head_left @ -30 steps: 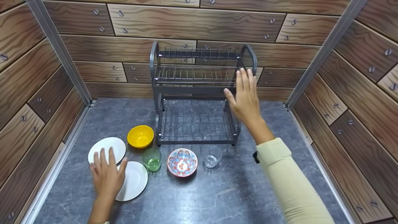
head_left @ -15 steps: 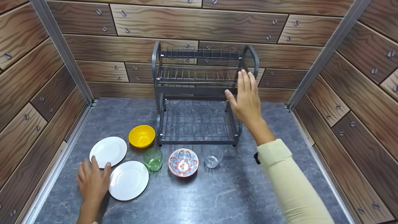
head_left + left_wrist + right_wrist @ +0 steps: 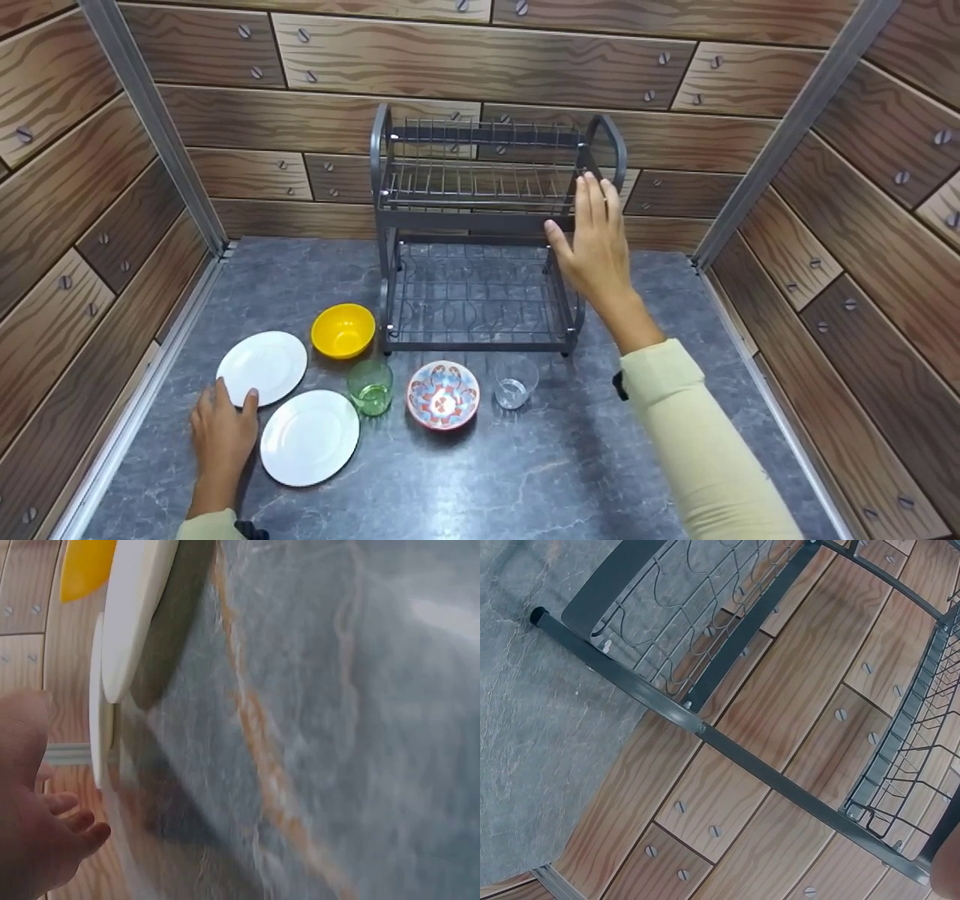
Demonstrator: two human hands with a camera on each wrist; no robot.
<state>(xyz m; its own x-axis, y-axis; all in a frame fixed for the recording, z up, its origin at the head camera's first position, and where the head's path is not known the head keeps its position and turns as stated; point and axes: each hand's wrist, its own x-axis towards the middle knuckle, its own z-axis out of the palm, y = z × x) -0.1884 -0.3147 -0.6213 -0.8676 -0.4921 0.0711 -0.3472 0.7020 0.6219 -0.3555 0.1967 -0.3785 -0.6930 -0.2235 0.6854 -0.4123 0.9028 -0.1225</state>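
Nearby, glasses (image 3: pixel 370 390) flank a bowl (image 3: pixel 442 396) before the rack (image 3: pixel 469 220).

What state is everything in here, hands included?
Back plate: flat, face up.
Front plate: flat, face up.
Yellow bowl: upright, nothing visible inside.
Patterned bowl: upright, nothing visible inside.
Green glass: upright.
Clear glass: upright.
Dish rack: standing upright.
Left hand: at the back plate's rim, contact unclear.
Right hand: fingers straight, at the dish rack's right side.
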